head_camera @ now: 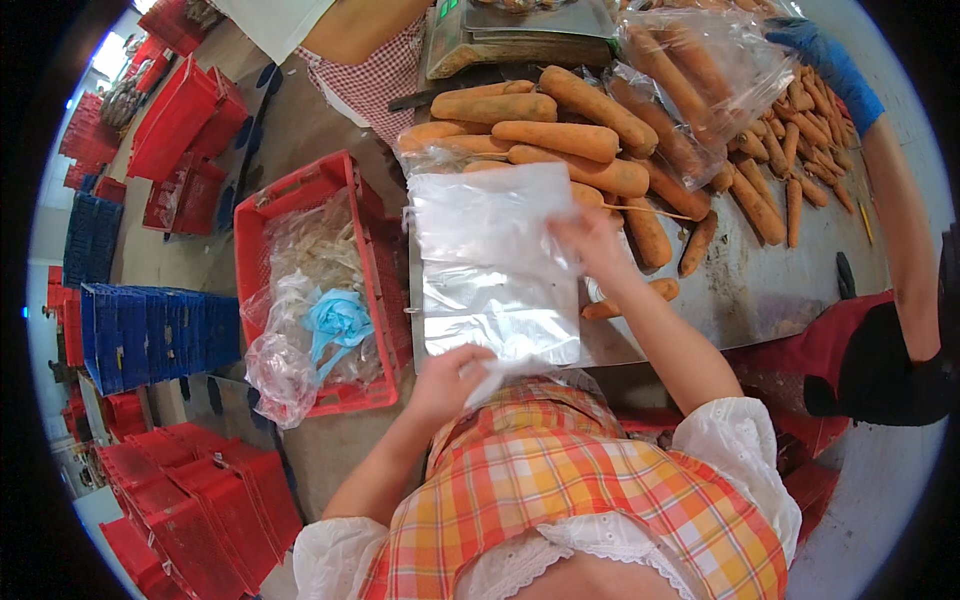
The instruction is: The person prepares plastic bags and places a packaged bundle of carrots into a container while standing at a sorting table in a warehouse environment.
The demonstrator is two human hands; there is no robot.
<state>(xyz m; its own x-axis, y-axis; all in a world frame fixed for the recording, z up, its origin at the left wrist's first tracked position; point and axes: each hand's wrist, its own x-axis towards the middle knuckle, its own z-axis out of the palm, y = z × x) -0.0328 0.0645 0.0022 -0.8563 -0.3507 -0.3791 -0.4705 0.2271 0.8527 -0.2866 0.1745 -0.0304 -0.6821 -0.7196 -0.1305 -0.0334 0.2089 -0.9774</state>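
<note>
A flat stack of clear plastic bags [499, 300] lies at the near left end of the metal table, in front of my body. My left hand [452, 381] is at its near edge, with curled fingers on a loose corner of plastic. Over the far right part of the stack is my right hand [589, 236], blurred; whether it grips the plastic is unclear. Just beyond the bags, large carrots [559, 139] are heaped. To the right of the heap is a clear bag filled with carrots [686, 82].
Left of the table stands a red crate [394, 300] holding crumpled plastic and a blue glove [339, 319]. A scale [517, 49] is at the back. At right, a co-worker's blue-gloved hand [829, 64] reaches over smaller carrots [810, 135]. Blue crates [161, 334] stand farther left.
</note>
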